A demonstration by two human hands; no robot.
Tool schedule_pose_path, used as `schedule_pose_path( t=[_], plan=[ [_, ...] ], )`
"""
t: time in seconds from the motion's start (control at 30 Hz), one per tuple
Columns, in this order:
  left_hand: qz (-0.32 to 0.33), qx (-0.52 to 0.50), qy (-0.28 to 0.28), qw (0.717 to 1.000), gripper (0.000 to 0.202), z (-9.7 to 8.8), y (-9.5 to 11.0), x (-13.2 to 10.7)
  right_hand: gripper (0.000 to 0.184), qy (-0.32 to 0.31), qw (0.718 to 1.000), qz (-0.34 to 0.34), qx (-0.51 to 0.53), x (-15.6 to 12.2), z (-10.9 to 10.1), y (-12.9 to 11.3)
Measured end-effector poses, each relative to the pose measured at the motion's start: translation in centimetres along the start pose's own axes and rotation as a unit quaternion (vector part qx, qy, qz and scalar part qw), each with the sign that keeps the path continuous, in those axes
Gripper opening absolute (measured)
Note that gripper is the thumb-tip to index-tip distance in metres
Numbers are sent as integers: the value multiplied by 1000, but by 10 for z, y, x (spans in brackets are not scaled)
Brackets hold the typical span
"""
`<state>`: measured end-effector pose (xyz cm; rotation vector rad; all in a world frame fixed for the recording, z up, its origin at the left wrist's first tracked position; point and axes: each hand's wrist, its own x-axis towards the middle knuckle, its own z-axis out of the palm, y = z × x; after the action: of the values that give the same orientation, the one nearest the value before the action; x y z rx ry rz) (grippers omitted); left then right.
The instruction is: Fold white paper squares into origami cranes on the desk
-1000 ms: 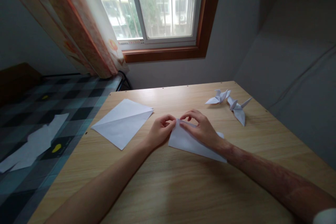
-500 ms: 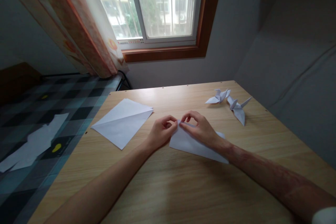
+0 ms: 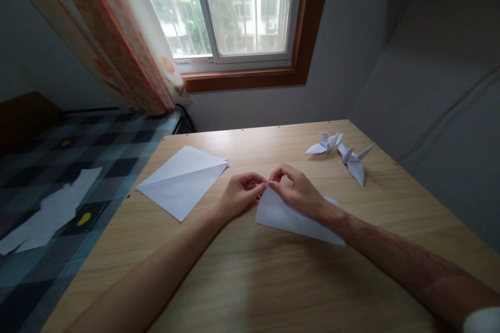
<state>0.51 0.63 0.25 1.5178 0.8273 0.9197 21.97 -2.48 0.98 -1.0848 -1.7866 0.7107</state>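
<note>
A folded sheet of white paper [image 3: 287, 216] lies at an angle over the middle of the table, its upper left corner raised between my hands. My left hand [image 3: 245, 192] pinches that corner from the left, thumb against fingertips. From the right, my right hand [image 3: 296, 190] pinches the same corner, its index finger curled in a loop. The fingertips of both hands nearly touch there. My right hand and wrist hide part of the paper's upper edge.
A stack of creased white paper squares [image 3: 183, 182] lies on the left of the wooden table [image 3: 219, 281]. Two folded paper cranes [image 3: 325, 143] stand at the back right. White paper scraps [image 3: 54, 210] rest on the checked bed [image 3: 128, 135] at left.
The folded paper has shifted slightly right and toward me. My left fingers have straightened a little and moved right with the corner; my right hand has barely moved.
</note>
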Motion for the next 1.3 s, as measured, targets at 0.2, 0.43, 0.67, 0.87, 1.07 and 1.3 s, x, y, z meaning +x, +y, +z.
schedule_pose_path(
  t=[0.2,0.43,0.67,0.87,1.07,1.3],
  plan=[
    [1,-5,1,1000,35,-1,-5,1,6,-10,1000,10,-7,1,0,2],
    [3,-4,3,1000,33,-1,-6,1,7,-11,1000,25,-16,2,-2,-2],
    [7,10,0,1000,31,-1,-3,1,8,-13,999,37,-27,4,-4,-3],
    [8,24,3,1000,30,0,0,0,9,-22,998,37,-38,5,-6,-2],
    [7,35,1,999,29,0,0,-1,8,-32,997,44,-46,5,-8,-3],
    [9,27,-1,1000,30,1,-3,-1,8,-35,997,43,-47,5,-7,-2]
  ],
)
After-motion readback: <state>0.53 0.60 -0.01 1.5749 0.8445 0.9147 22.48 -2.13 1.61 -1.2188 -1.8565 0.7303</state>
